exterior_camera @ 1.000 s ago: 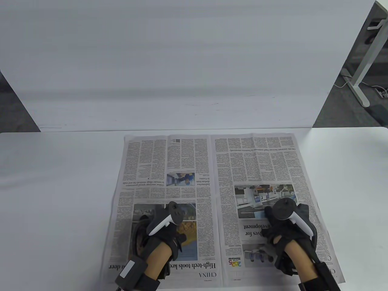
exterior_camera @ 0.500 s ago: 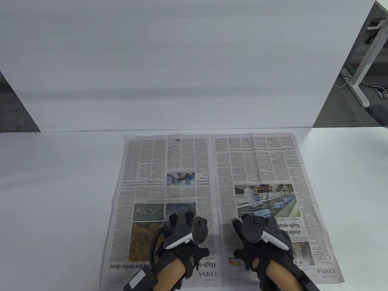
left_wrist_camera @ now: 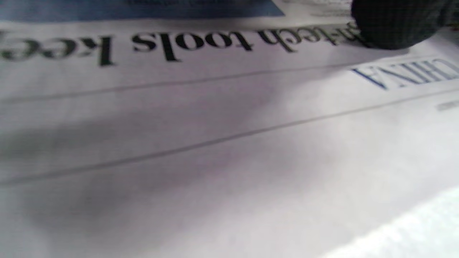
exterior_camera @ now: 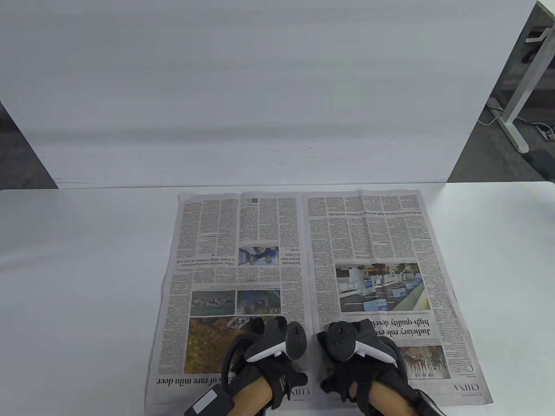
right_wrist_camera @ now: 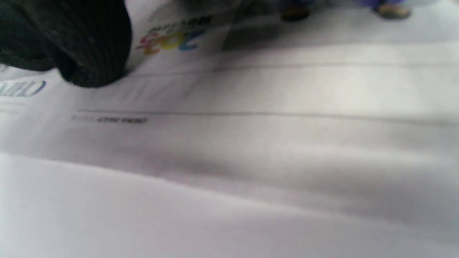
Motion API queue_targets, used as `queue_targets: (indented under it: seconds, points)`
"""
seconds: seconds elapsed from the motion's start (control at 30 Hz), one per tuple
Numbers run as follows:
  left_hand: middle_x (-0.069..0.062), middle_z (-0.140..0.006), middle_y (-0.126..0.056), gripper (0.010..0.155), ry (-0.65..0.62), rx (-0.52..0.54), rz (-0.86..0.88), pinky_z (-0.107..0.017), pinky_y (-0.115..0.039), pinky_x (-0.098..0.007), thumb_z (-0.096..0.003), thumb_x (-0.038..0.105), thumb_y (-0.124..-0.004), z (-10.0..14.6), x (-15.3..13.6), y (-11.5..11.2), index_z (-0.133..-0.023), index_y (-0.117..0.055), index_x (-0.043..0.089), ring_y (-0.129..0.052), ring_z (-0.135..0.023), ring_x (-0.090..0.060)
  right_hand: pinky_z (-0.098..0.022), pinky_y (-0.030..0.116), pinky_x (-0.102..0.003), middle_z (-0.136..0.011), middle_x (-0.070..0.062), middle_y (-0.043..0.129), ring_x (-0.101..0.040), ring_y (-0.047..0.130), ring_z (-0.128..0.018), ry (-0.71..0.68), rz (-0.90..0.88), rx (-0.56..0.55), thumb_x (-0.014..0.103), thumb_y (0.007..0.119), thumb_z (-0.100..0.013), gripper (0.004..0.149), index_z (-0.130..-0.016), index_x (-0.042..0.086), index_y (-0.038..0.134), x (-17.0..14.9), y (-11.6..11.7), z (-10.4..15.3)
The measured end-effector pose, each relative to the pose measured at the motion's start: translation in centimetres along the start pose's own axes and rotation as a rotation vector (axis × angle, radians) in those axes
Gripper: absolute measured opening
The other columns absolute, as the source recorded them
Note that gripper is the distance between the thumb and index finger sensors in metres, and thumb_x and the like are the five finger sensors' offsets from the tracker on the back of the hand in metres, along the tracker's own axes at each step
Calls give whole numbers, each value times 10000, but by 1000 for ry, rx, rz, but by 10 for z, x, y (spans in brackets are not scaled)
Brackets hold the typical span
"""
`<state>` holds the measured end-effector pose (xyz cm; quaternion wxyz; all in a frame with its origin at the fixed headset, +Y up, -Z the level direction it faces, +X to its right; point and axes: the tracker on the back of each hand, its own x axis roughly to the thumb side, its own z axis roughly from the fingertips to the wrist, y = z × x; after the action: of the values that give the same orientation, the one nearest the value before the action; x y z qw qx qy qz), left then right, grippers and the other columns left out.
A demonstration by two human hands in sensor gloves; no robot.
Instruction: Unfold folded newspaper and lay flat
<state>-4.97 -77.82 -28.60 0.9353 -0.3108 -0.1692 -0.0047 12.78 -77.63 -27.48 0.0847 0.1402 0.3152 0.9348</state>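
The newspaper [exterior_camera: 312, 242] lies opened out as a full double spread on the white table [exterior_camera: 78, 281], with its centre fold running front to back. My left hand [exterior_camera: 271, 346] rests flat on the near part of the left page, just left of the fold. My right hand [exterior_camera: 355, 351] rests flat on the near part of the right page, just right of the fold. Neither hand grips anything. The left wrist view shows the headline area of the paper [left_wrist_camera: 200, 118] with one gloved fingertip [left_wrist_camera: 391, 25] on it. The right wrist view shows the paper [right_wrist_camera: 272, 118] with a fingertip [right_wrist_camera: 86, 46] pressing it.
A white backboard [exterior_camera: 260, 95] stands along the table's far edge, just behind the newspaper's far edge. A white desk leg [exterior_camera: 520, 95] stands beyond the table at the far right. Bare tabletop lies on both sides of the paper.
Both hands have slid back toward the near edge and inward toward the centre fold, uncovering the photos and headlines they covered. The newspaper has stayed in place.
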Motion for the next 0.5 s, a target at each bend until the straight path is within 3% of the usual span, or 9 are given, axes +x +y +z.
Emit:
queue_targets:
  seconds: [0.3,0.5]
  points:
    - [-125,-1077,87,939,22,-26,11,-621,-276,-840,-427,641,-732,1,-5,1,-1026,-64,363,6,-923,-652,-518,262,-847,-1095,-99,-11,-553,-22,-916,23,-4,18,564,865,-391,988,-1037,304,164,-4,-2,1]
    - [-102,-1070,112,976,68,-46,60,-596,-281,-864,-410,648,-769,6,-27,0,-1015,-50,382,36,-919,-640,-486,284,-867,-1088,-88,-26,-549,-30,-908,54,-17,28,591,891,-364,1029,-1028,329,151,-18,-5,1]
